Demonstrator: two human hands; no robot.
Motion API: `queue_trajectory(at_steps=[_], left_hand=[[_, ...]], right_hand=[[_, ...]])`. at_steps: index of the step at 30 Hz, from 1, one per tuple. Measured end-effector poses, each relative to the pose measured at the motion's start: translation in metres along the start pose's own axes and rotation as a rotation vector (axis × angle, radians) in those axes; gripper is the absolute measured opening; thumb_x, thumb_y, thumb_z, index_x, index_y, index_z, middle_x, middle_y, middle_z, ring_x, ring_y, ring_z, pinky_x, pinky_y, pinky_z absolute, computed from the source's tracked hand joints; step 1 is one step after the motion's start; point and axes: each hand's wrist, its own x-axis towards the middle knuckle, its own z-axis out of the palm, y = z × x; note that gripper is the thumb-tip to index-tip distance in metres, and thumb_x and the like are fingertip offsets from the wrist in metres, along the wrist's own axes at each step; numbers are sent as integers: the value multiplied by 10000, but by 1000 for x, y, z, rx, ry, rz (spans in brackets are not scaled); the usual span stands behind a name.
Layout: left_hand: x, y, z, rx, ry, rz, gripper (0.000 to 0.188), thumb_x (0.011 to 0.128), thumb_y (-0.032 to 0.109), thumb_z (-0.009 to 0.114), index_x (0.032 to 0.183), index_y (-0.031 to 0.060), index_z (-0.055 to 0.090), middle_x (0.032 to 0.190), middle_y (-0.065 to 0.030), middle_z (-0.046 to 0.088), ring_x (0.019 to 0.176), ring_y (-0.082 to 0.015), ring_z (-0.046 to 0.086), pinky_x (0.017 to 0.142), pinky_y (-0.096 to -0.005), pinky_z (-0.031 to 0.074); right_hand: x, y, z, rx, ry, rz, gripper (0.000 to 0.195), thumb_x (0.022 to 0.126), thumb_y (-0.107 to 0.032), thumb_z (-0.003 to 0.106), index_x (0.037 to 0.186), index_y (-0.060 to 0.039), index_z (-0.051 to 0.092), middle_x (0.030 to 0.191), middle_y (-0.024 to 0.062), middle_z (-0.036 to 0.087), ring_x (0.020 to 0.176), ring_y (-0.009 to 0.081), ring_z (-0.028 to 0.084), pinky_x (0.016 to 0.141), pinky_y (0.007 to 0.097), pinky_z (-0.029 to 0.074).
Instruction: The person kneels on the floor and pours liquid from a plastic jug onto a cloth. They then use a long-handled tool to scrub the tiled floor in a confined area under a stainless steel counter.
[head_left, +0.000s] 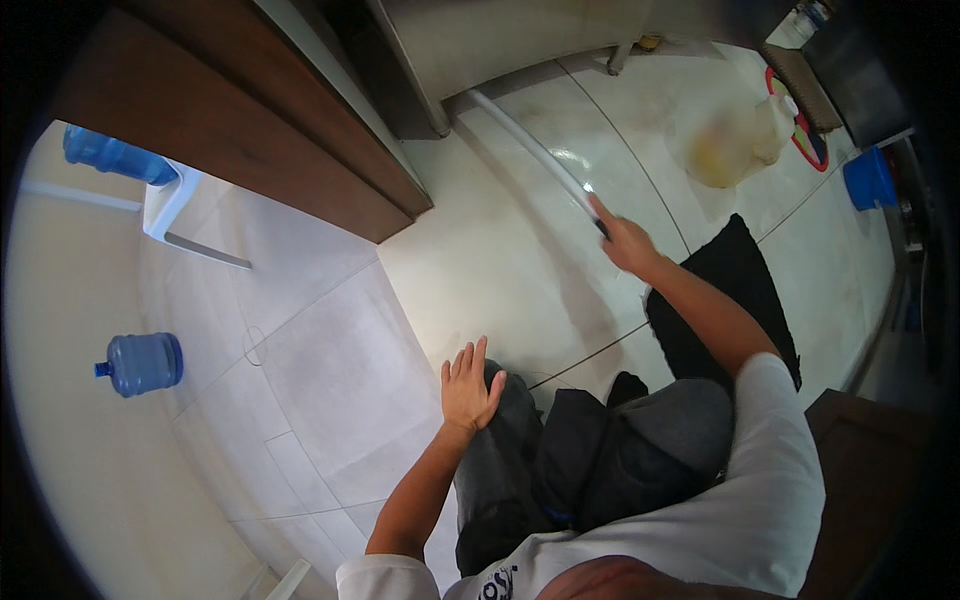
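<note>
My right hand (628, 244) grips the dark end of a pale pole (536, 154), its index finger laid along the shaft. The pole slants over the tiled floor (487, 270), and its far end is hidden beneath a metal appliance or cabinet (510, 45). Resting on my bent knee, my left hand (470, 390) holds nothing, with its fingers apart. Beneath my right forearm a black cloth or mat (727, 300) lies on the floor.
A brown wooden door or panel (300, 127) stands at upper left. Water jugs (146, 364) and a white plastic chair (169, 202) are beyond it. Far right are a blue bucket (870, 178), a colourful mat (808, 142) and a yellowish translucent container (720, 154), partly blurred.
</note>
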Motion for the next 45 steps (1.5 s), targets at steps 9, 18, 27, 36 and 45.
queue_trajectory(at_steps=[9, 18, 27, 36, 45], left_hand=[[-6, -2, 1, 39, 23, -51, 626, 856, 457, 404, 1369, 132, 252, 1325, -190, 374, 1234, -322, 341, 1027, -492, 200], [-11, 3, 3, 38, 45, -31, 625, 863, 449, 401, 1372, 125, 239, 1326, -209, 362, 1238, -338, 327, 1025, -499, 199], [-5, 2, 4, 14, 18, -15, 635, 856, 449, 413, 1368, 115, 243, 1323, -214, 361, 1236, -348, 326, 1026, -495, 199], [1, -2, 5, -3, -16, -20, 637, 850, 444, 423, 1367, 115, 246, 1320, -213, 366, 1236, -344, 326, 1025, -489, 208], [9, 3, 3, -3, 10, -104, 643, 858, 431, 422, 1369, 90, 235, 1308, -196, 387, 1230, -333, 336, 1017, -491, 218]], right_hand=[[115, -51, -3, 71, 79, -34, 690, 776, -42, 434, 1387, -202, 154, 897, 243, 586, 839, 391, 574, 734, 469, 444], [-165, 64, 20, 50, -19, 73, 785, 765, -54, 550, 1399, -232, 122, 950, 238, 569, 855, 403, 560, 738, 464, 444], [-425, 127, 26, -82, -238, 419, 747, 751, -73, 590, 1384, -181, 209, 997, 191, 569, 875, 364, 584, 729, 442, 468], [-131, 49, -1, -3, -73, 133, 754, 781, -88, 510, 1398, -248, 108, 938, 231, 570, 849, 401, 562, 725, 471, 442], [142, -50, 3, -74, 25, 66, 767, 750, -15, 462, 1400, -219, 109, 946, 199, 596, 865, 345, 593, 736, 429, 472]])
